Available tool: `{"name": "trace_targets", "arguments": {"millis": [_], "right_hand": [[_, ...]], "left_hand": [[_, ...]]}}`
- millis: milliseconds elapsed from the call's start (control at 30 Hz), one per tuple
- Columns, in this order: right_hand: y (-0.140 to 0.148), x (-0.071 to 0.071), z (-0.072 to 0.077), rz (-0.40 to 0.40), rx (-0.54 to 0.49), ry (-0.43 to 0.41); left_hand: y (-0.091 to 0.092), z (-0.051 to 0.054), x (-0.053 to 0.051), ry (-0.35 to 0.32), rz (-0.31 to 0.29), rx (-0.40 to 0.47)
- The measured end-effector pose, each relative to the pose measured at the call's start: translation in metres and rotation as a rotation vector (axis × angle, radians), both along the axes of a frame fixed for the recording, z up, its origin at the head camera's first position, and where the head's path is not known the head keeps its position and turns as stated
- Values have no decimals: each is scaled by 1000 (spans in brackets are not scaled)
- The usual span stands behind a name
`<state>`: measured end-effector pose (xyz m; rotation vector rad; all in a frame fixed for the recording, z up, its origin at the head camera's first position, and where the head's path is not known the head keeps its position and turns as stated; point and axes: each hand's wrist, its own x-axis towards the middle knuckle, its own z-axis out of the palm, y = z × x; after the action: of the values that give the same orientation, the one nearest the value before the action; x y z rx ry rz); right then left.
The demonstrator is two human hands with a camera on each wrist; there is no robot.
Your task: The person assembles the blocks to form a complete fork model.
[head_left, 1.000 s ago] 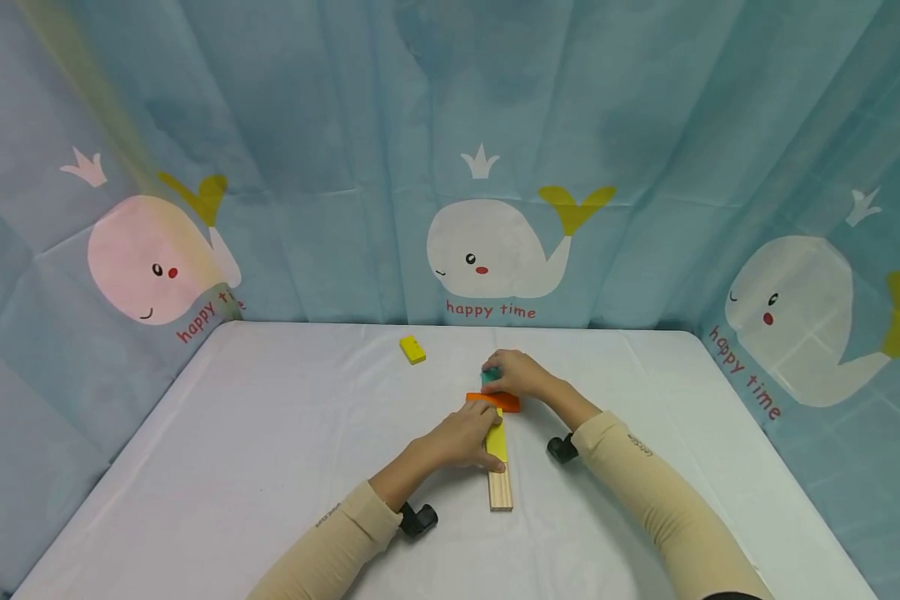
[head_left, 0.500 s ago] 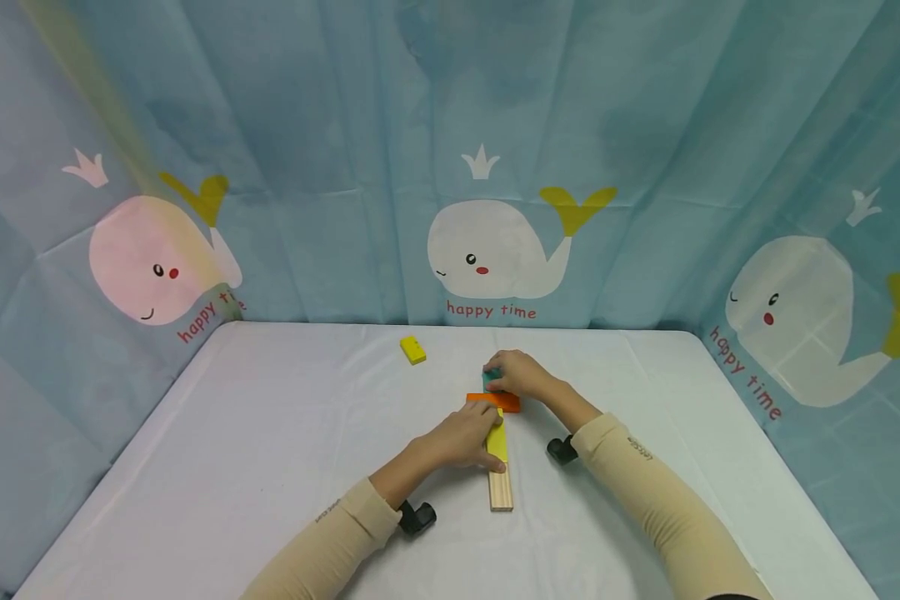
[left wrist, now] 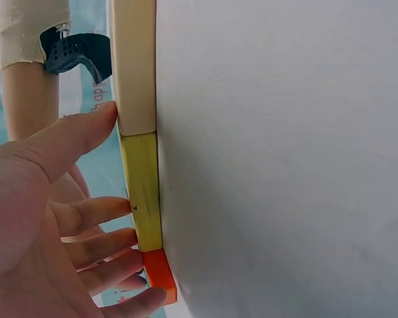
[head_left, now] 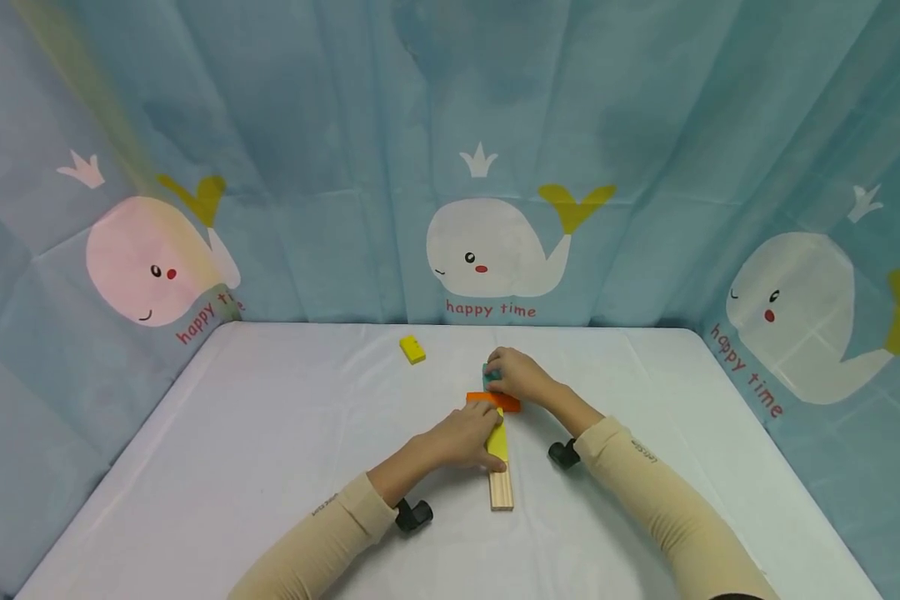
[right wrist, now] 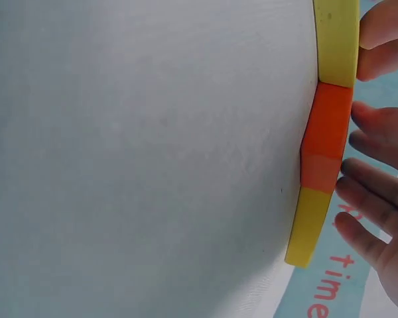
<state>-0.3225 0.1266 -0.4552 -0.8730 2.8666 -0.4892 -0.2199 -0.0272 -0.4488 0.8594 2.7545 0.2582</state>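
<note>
In the head view, a plain wooden block (head_left: 502, 492), a yellow block (head_left: 498, 446) and an orange block (head_left: 504, 402) lie end to end on the table, the orange one crosswise. My left hand (head_left: 459, 437) rests along them. Its thumb is near the wood-yellow joint, and its fingers spread over the yellow and orange blocks, as the left wrist view shows too. Beyond the orange block, my right hand (head_left: 521, 375) holds a teal block (head_left: 488, 377) between thumb and fingers, partly hidden by them. I cannot make out the teal block in the right wrist view.
Another yellow block (head_left: 412, 350) lies apart on the white table (head_left: 270, 450), farther back and left. A blue curtain (head_left: 330, 167) with whale prints hangs behind the table and along its sides. Black wrist-worn devices sit under both forearms.
My right hand and the teal block shift very slightly at the orange block's far side. My left hand stays on the blocks, its forearm edging a little left.
</note>
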Motion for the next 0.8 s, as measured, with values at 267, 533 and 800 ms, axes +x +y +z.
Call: {"name": "trace_targets", "arguments": {"millis": [267, 533, 800], "right_hand": [[5, 8, 4, 27, 14, 0], [20, 21, 7, 68, 1, 5], [29, 45, 9, 87, -46, -8]], "left_hand": [[-1, 1, 1, 11, 4, 16], [-6, 0, -3, 20, 1, 54], [-30, 1, -22, -26, 115, 150]]}}
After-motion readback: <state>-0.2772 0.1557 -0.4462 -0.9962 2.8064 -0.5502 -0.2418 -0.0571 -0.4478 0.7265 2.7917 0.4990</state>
